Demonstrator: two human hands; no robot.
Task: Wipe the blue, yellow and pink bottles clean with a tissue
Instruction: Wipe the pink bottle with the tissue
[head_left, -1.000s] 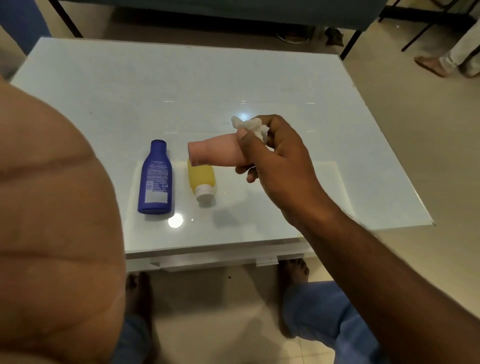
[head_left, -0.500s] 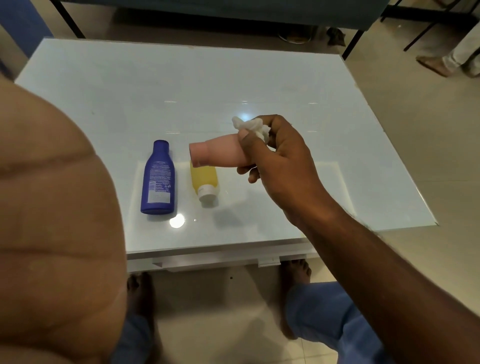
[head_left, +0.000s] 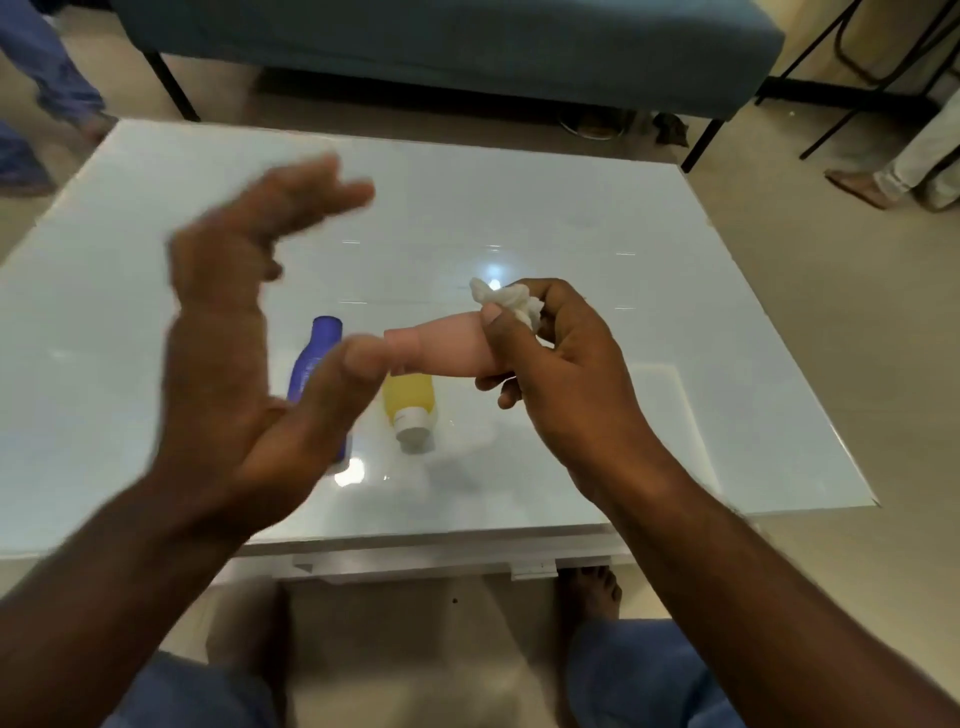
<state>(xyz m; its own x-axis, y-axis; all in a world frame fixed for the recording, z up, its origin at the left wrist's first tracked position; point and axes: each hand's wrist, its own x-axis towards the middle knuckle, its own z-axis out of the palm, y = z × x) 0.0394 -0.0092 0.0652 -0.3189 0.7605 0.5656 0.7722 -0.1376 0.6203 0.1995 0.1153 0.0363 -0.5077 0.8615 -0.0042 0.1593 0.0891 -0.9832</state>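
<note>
Right hand (head_left: 561, 374) grips pink bottle (head_left: 447, 348) plus tissue (head_left: 506, 299); left hand (head_left: 270, 312) spread, empty. Bottle likely light, smooth; hold mid-body.

A glossy white rectangular table (head_left: 571, 218) fills mid-frame; behind it, along the top, a teal upholstered bench (head_left: 467, 47) (black metal legs).

I cannot read any text here. The blue bottle (head_left: 311, 364), which lies on the table just left of the yellow bottle (head_left: 408, 400), has a label, but my left hand (head_left: 249, 332) covers most of it and the rest is too blurred for me to read.
</note>
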